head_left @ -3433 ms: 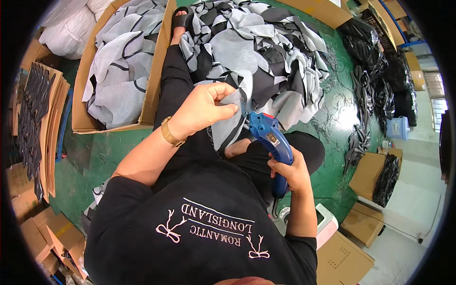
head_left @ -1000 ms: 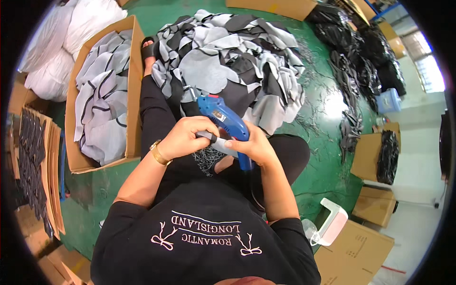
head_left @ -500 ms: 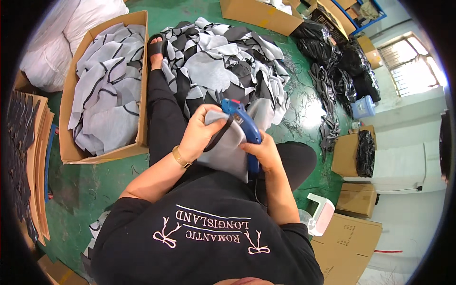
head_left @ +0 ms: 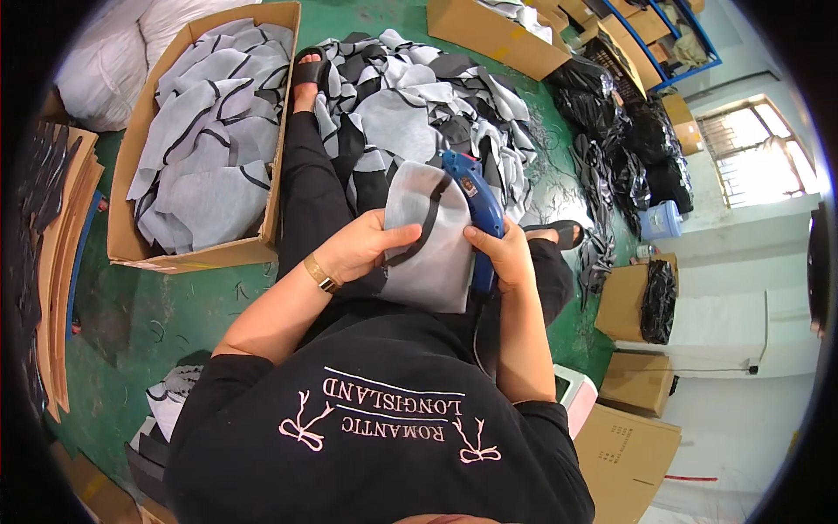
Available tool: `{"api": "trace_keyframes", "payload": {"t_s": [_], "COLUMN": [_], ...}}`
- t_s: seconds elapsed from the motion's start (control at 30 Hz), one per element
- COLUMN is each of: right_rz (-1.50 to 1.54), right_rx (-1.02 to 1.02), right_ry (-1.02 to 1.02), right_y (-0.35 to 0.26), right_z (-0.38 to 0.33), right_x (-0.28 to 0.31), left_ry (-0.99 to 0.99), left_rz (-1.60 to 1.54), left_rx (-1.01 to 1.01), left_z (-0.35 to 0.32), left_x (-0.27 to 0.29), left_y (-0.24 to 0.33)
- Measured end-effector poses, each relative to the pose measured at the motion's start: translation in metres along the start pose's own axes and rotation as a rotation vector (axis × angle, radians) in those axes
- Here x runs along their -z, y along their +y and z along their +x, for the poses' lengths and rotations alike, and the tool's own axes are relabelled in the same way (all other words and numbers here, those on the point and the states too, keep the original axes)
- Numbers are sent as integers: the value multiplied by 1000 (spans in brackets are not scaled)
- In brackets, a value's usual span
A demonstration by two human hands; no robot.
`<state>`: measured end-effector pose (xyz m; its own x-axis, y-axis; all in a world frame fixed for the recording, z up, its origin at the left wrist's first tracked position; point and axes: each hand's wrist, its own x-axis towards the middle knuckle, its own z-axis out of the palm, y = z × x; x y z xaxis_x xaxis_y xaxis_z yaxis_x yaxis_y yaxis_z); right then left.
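Observation:
My left hand [head_left: 360, 247], with a gold band at the wrist, pinches a light grey fabric piece [head_left: 429, 275] by its left side, thumb on top. The fabric lies spread out in front of my body, and a curved black strip crosses its upper part. My right hand [head_left: 506, 255] is closed around blue electric scissors [head_left: 476, 194], whose nose points away from me. The tool lies along the fabric's right edge, and my right thumb rests at that edge. A cord runs from the tool's rear toward my lap.
A cardboard box [head_left: 120, 203] of grey pieces with black trim stands at the left. Beyond my hands lies a large fabric heap [head_left: 393, 122]. Black plastic bags [head_left: 650, 127], a blue bucket [head_left: 661, 220] and cartons [head_left: 630, 301] line the right. Offcuts lie on the green floor [head_left: 161, 306].
The fabric piece was folded over at the top and is now opened flat. My left hand has moved lower and left, away from the tool's nose; the scissors have shifted slightly right.

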<state>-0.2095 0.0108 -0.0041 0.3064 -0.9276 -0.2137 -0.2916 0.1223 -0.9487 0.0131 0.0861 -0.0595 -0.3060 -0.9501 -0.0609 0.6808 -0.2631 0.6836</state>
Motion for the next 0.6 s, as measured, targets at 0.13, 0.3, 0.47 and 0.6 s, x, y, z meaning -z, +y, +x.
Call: {"api": "trace_keyframes", "payload": {"t_s": [0.13, 0.3, 0.47, 0.6], "right_rz": [65, -19, -172, -7], "right_rx": [54, 99, 100, 12], "right_ry": [-9, -69, -63, -96], "right_y": [-1, -1, 6, 23], "right_z": [8, 8, 25, 39], "right_x": [6, -2, -3, 11], "left_ry": [258, 306, 270, 312], "left_rz": [29, -24, -81, -82], "left_rx": [-21, -49, 17, 52], "left_z": [18, 42, 59, 71], "left_x": [5, -15, -16, -15], "left_y": [-4, -12, -8, -6]}}
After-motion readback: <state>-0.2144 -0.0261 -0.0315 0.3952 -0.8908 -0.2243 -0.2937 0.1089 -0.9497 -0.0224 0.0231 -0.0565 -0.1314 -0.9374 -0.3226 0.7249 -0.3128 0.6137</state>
